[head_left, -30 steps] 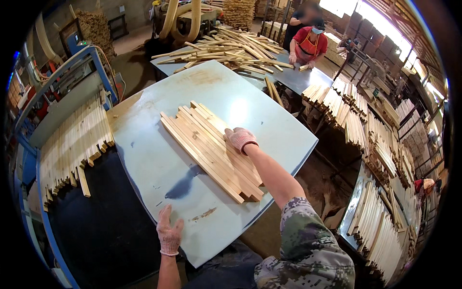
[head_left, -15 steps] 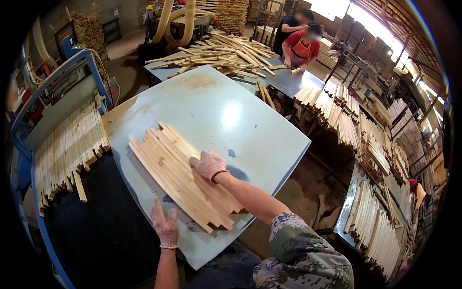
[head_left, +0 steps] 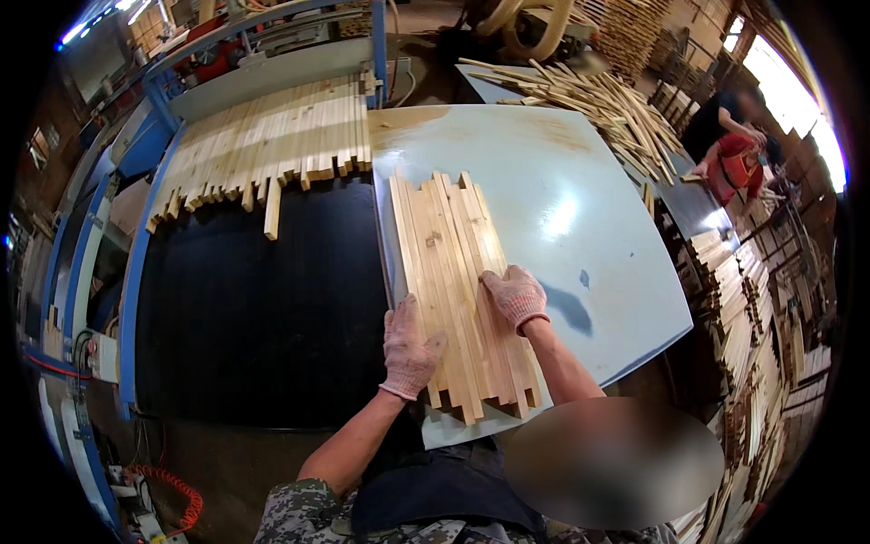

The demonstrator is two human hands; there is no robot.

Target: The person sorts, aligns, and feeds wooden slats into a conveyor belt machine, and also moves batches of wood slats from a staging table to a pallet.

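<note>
A batch of pale wooden strips point(head_left: 453, 299) lies side by side on the light blue-grey table point(head_left: 616, 245), their ends uneven. My left hand point(head_left: 412, 352), in a pinkish knit glove, grips the batch's left edge, fingers along the side and thumb over the top. On the opposite edge my gloved right hand point(head_left: 517, 297) holds the strips, thumb toward the wood. Both hands press the batch from its two sides, and their fingertips are partly hidden.
Left of the table is a black surface point(head_left: 263, 317) in a blue-framed machine point(head_left: 134, 308), with a row of strips point(head_left: 263, 145) at its far end. Loose strips point(head_left: 607, 109) pile on a farther table. Two people stand at the far right, one in a red top point(head_left: 729, 168).
My view has turned left. My left hand, open beside the batch before, has come onto its left edge. My right hand has moved from on top to the right edge. The strips lie straighter.
</note>
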